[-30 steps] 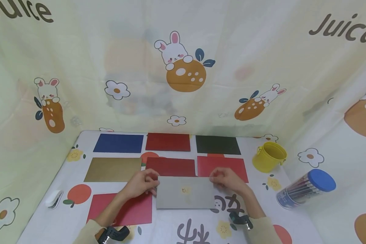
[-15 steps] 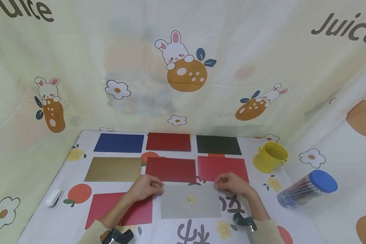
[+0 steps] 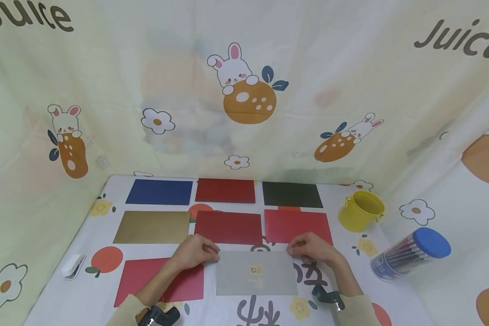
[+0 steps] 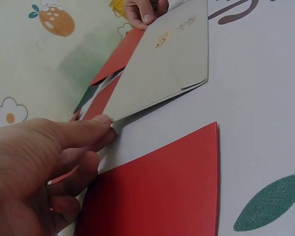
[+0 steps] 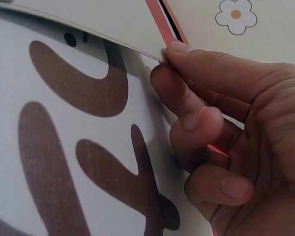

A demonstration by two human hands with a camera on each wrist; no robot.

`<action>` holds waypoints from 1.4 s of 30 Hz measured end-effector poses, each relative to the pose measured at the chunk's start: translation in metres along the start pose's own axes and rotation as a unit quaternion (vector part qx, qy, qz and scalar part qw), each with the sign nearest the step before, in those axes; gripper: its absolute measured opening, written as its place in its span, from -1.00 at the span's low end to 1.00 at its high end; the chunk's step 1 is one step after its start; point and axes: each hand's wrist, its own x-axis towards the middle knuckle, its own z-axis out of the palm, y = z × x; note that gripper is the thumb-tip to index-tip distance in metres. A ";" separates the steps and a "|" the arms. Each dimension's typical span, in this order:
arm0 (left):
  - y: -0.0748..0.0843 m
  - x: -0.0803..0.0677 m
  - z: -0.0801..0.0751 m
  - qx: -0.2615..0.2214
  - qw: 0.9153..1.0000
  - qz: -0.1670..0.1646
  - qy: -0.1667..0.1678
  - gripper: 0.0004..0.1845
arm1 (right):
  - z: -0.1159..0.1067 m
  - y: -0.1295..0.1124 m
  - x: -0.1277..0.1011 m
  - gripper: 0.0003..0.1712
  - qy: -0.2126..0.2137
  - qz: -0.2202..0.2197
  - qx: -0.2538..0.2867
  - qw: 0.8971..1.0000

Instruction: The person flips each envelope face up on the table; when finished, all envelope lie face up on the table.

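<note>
Both hands hold a pale grey card (image 3: 244,283) with a small gold print, its layers parting slightly along one edge in the left wrist view. My left hand (image 3: 193,251) pinches the far left corner between thumb and fingers. At the far right corner, the thumb and index finger of my right hand (image 3: 311,248) pinch it, the other fingers curling loosely below. The card lies close over the white tablecloth in the head view. Under my left forearm is a pinkish-red card (image 3: 187,285), partly hidden by the arm.
Behind the hands, coloured cards lie in two rows, including a gold one (image 3: 151,227) and a blue one (image 3: 160,192). To the right are a yellow bucket (image 3: 356,217) and a blue-lidded tub of pens (image 3: 407,256). A white stapler (image 3: 73,266) sits at the left edge.
The grey card has come toward me and slightly right, tilting flatter over the table. Both hands moved with it, keeping hold of its far corners.
</note>
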 end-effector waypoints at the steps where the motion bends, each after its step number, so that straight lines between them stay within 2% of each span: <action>1: 0.000 0.000 0.000 0.003 1.000 0.000 0.000 -0.81 | 0.000 0.001 0.000 -0.77 0.001 0.001 -0.002 1.000; 10: -0.001 0.001 -0.004 0.004 1.000 -0.008 -0.013 -0.83 | 0.000 0.003 -0.002 -0.78 0.004 0.000 -0.004 1.000; 15: -0.001 0.001 -0.005 0.007 1.000 0.000 -0.023 -0.86 | -0.001 0.003 0.000 -0.76 0.000 0.000 -0.008 1.000; 22: 0.000 0.001 -0.006 0.006 1.000 -0.007 -0.024 -0.87 | -0.001 0.005 0.002 -0.77 0.001 0.004 -0.018 1.000; 42: -0.001 -0.001 -0.007 0.006 1.000 0.001 -0.028 -0.84 | 0.001 -0.002 -0.001 -0.77 0.003 -0.001 -0.027 1.000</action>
